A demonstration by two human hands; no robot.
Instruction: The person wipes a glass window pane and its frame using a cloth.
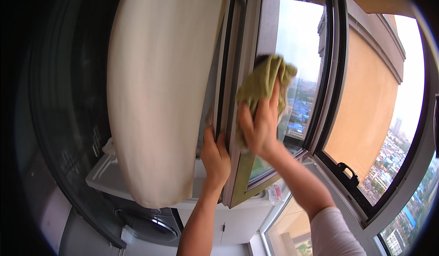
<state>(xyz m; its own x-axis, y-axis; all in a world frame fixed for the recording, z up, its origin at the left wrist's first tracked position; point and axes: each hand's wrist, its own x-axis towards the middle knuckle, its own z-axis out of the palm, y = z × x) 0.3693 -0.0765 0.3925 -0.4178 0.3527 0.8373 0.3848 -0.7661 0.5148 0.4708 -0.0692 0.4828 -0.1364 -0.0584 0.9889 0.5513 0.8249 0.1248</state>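
Note:
A window sash (pixel 236 184) stands swung inward before me, its glass pane (pixel 298 60) showing a skyline. My right hand (pixel 262 125) presses a crumpled olive-green cloth (pixel 262 84) against the glass near the sash's left upright; cloth and fingers look slightly blurred. Lower on that upright, my left hand (pixel 216 156) grips the outer edge of the frame, with some fingers hidden behind it. A long cream fabric (pixel 157 91) hangs just left of the sash.
Below are a white countertop (pixel 103 173), a front-loading washing machine (pixel 147 227) and a clear bottle (pixel 275 193) with a pink label. A window frame with a black handle (pixel 348 173) is at right, and a dark glass panel (pixel 61 119) at left.

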